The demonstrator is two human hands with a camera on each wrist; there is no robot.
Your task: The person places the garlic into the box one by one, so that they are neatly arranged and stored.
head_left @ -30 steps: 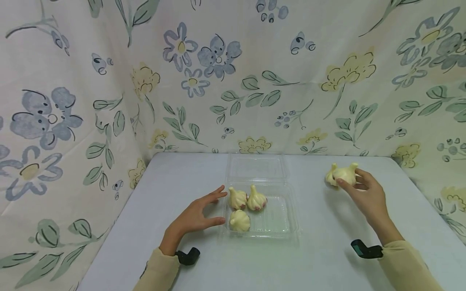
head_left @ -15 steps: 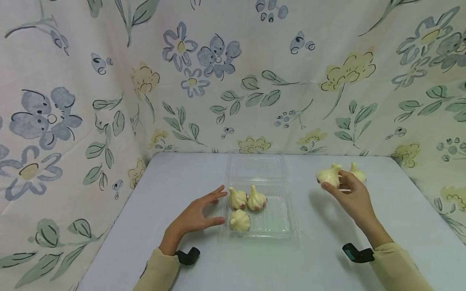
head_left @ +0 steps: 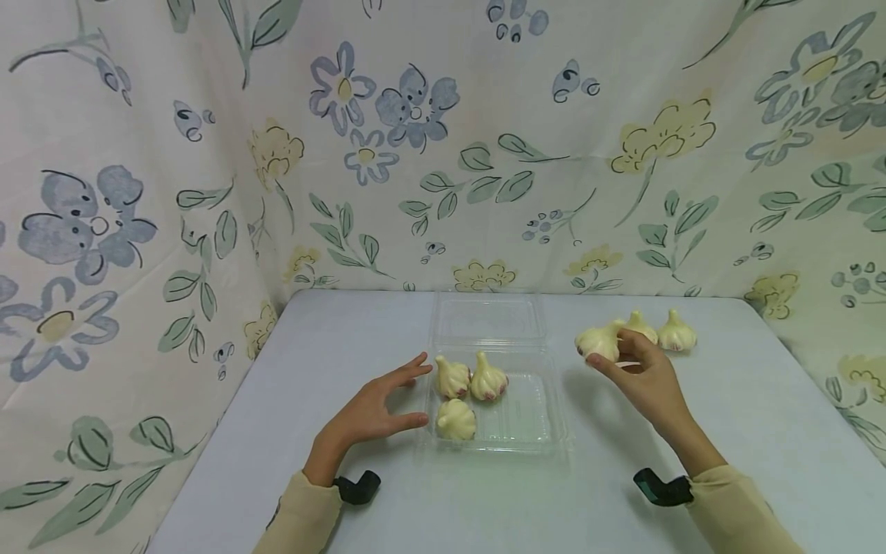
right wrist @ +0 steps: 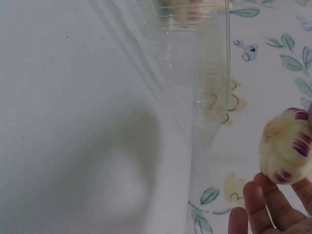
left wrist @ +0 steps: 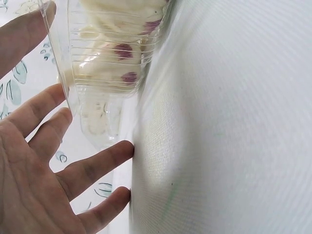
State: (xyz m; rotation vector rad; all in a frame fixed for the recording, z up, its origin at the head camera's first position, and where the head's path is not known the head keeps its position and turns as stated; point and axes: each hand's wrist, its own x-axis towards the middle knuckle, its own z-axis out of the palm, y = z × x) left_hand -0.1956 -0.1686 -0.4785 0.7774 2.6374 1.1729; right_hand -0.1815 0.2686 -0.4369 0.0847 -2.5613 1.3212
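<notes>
- Moved since half a second ago: the cream garlic bulb with purple streaks (head_left: 597,344) has come left, away from the back-right pair and closer to the container.
- Right hand (head_left: 645,377) has that bulb pinched between thumb and fingers, up off the white tabletop (head_left: 360,323), just right of the container and not over it yet.
- Looks like the carrying step to me. I'd say the next move calls for going further left, lowering over the bare right half, then letting go gently.
- Clear ridged plastic clamshell container (head_left: 526,412) sits with its lid folded back; three cream garlic bulbs (head_left: 488,382) are bunched on its left side.
- Left hand (head_left: 374,408) has its fingers spread, tips seemingly touching the left rim, maybe steadying it.
- Two more cream bulbs (head_left: 677,335) sit back right, one partly hidden.
- Behind everything: pale floral fabric curtain (head_left: 471,231).
</notes>
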